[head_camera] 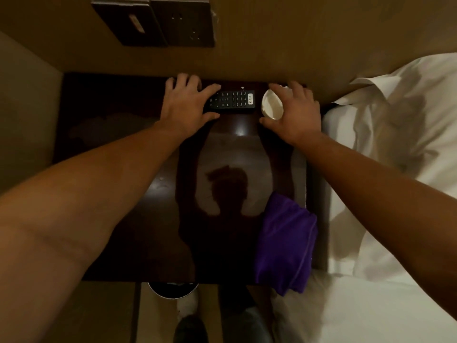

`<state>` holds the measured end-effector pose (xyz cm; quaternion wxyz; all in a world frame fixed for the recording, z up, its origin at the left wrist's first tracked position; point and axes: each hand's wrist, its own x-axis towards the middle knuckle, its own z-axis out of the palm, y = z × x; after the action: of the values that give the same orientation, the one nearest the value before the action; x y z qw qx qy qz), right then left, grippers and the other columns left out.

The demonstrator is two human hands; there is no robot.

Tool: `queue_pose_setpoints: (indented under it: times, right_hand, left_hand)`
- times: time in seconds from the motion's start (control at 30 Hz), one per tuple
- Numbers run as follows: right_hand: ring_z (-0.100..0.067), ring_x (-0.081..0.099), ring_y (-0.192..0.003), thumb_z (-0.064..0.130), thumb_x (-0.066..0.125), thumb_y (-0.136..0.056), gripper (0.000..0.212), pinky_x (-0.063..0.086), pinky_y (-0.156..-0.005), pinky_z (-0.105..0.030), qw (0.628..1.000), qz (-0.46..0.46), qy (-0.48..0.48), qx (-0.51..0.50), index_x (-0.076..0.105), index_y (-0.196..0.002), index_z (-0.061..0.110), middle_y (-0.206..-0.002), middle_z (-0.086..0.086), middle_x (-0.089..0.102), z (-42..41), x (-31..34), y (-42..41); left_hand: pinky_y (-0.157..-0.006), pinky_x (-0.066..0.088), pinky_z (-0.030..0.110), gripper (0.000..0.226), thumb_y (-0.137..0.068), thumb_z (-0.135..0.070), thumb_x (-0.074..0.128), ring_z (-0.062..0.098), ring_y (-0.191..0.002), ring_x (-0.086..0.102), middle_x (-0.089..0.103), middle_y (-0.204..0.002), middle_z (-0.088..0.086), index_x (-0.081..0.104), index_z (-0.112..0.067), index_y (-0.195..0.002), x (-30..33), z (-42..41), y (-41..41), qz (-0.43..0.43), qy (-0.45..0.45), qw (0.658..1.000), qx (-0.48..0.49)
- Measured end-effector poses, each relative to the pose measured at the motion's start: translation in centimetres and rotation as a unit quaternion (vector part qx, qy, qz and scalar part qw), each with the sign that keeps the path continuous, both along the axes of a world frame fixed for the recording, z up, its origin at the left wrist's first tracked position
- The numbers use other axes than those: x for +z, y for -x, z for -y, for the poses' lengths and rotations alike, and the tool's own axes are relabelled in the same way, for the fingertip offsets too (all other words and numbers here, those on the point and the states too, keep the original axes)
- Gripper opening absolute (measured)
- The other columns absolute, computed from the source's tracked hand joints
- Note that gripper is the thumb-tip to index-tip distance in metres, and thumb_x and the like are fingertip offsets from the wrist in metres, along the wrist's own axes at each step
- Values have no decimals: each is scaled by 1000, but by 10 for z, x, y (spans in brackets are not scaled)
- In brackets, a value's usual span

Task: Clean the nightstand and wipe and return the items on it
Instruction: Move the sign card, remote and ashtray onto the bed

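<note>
Left hand (184, 105) grips remote (232, 101) lying crosswise

A bed with rumpled white sheets (395, 149) lies along the right. Two dark wall panels with sockets (158, 21) sit on the wall above. A round bin (170, 290) stands on the floor below.

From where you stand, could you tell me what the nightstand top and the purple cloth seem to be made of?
Nightstand: probably dark lacquered wood or veneer, glossy, since it mirrors the person's silhouette and a light. Purple cloth: soft, matte fabric, possibly microfibre; it folds and droops over the front edge.
</note>
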<state>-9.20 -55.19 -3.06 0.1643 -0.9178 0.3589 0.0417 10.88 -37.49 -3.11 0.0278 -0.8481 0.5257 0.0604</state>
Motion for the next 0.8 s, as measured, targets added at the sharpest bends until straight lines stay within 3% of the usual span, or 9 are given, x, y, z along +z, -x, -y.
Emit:
queue_pose_setpoints:
  times: [0.37,0.67,0.8]
  right_hand:
    - [-40,45,-124,43,83,-69,77,53,-86,-51,1000,12,-9,-15,52,-139,29,-135,-15,46,1,4,-6]
    - [-35,46,-124,44,81,-69,76,44,-77,-37,992,101,-21,-70,52,-137,30,-134,-12,47,-13,26,21]
    - [-36,46,-126,44,82,-70,76,45,-84,-38,990,107,-9,-92,52,-139,29,-136,-12,47,-31,45,47]
  left_hand:
    - [-100,35,48,62,-87,-56,67,36,-120,45,54,-119,15,57,-21,-137,3,16,-3,-32,-2,999,-11]
    - [-93,40,48,59,-87,-45,72,36,-110,50,52,-118,17,56,-17,-136,21,-14,13,-47,67,996,-22]
    - [-94,42,49,59,-88,-45,71,35,-109,51,51,-120,17,54,-17,-137,38,-29,25,-58,65,996,-27]
